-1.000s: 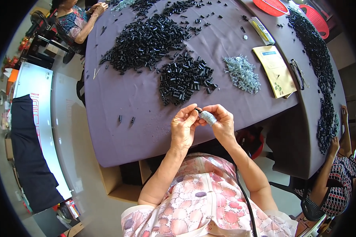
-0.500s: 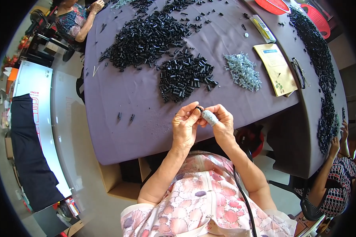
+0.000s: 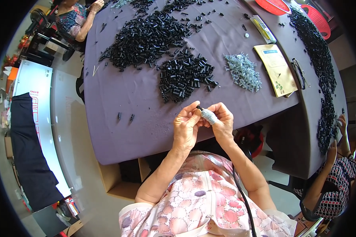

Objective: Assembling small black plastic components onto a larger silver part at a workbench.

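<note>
Nearby, our left hand (image 3: 187, 121) pinches a small black part (image 3: 199, 107) in a narrow grip over the desk (image 3: 146, 130); our right hand (image 3: 222, 118), wearing a grey sheath (image 3: 209, 116), sits beside it, though we cannot tell what its grip holds. Beyond lie black tubes (image 3: 186, 75) and clear pieces (image 3: 243, 73).

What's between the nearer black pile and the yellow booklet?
The head view shows a heap of clear bluish pieces on the cloth between the nearer black pile and the yellow booklet.

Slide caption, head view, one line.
Left hand and right hand meet at a small black piece near a heap of black parts.
</note>
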Motion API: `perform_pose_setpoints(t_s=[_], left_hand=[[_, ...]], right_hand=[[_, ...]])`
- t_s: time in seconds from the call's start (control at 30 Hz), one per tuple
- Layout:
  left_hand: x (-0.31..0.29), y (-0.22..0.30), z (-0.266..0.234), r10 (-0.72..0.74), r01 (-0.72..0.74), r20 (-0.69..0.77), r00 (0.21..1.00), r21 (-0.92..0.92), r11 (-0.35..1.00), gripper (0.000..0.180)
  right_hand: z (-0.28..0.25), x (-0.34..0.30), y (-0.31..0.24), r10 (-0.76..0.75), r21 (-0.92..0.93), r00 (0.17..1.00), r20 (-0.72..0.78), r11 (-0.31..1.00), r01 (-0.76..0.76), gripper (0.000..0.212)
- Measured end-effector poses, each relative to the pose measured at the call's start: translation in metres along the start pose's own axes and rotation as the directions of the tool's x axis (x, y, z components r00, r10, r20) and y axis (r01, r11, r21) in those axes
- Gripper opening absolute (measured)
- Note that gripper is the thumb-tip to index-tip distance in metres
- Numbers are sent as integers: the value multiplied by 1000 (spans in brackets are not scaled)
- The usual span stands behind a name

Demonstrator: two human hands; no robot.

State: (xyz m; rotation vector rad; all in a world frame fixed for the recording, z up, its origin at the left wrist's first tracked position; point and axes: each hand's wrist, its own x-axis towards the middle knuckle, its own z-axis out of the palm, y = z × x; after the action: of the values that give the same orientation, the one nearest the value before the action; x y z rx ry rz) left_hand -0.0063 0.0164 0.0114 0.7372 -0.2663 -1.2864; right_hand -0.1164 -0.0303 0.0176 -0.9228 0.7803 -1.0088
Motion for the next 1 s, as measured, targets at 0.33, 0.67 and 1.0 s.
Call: perform_pose_setpoints(t_s=[0.33,0.67,1.0], left_hand=[[1,9,5,-104,104,-21,994,18,994,25],[-5,21,5,-124,119,19,992,165,979,31],[-1,23,2,-237,237,52,970,-1,971,26]], right_hand=[[-11,6,-4,-109,-191,985,134,972,134,21],[-19,20,-20,-10,-323,900,435,932,167,48],[-21,19,-15,-112,-354,881,460,886,298,41]])
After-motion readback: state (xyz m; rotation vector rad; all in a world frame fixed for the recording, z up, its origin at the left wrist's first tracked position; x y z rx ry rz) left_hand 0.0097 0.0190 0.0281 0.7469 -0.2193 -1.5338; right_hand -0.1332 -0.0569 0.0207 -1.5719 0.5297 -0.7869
